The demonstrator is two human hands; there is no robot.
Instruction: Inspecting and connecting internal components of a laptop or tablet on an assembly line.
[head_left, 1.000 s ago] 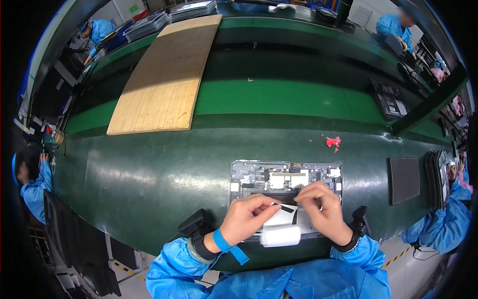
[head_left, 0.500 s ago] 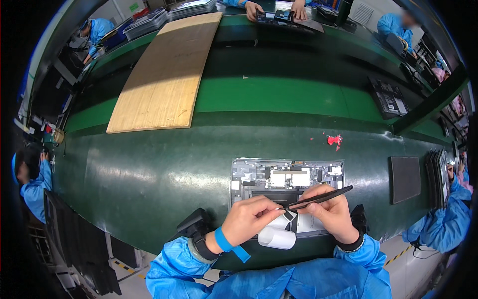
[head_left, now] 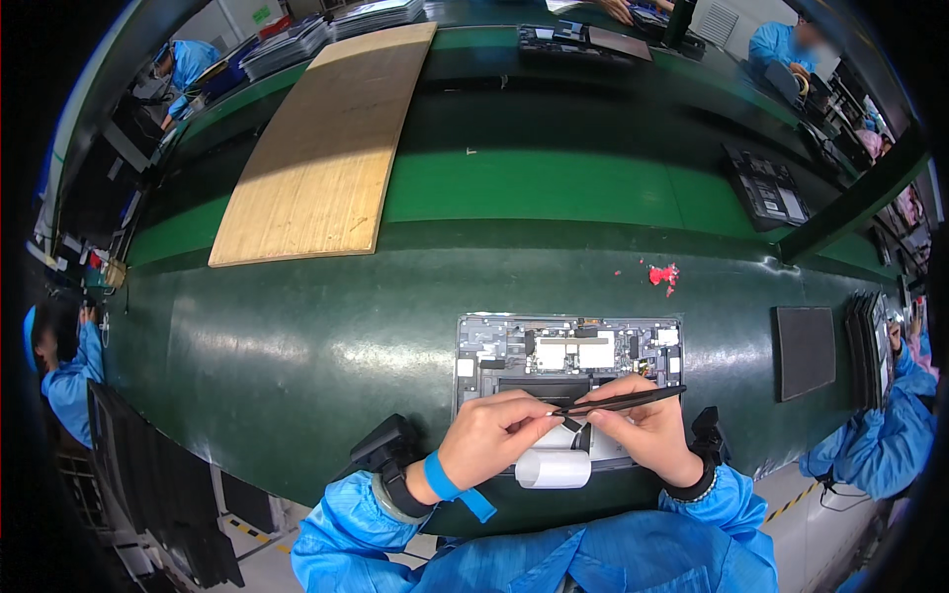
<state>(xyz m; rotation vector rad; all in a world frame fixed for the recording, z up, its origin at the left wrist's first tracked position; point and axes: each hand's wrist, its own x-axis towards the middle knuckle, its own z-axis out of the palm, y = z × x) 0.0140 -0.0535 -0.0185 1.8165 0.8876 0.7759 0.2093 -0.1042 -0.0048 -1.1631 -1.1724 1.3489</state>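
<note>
An opened laptop base [head_left: 474, 341] lies before me, its circuit boards showing along the far part. Over its near half, my right hand [head_left: 647, 435] holds black tweezers [head_left: 643, 397], tips pointing left. My left hand [head_left: 489, 435] pinches something too small to make out, right at the tweezer tips. Just under the fingertips is a small black strip [head_left: 572, 425]. A curled white sheet [head_left: 552, 469] hangs below my hands at the laptop's near edge. My hands hide the middle of the near half.
Red scraps [head_left: 663, 275] lie beyond the laptop. A dark flat panel [head_left: 805, 353] and a row of upright panels [head_left: 868, 351] stand to the right. A long wooden board [head_left: 326, 148] spans the far left, and a green post [head_left: 858, 203] rises at right. Co-workers sit around.
My right hand has tilted the tweezers flatter and shifted them slightly left. My left hand stays nearly put. Across the bench, a co-worker's hands have left the device there.
</note>
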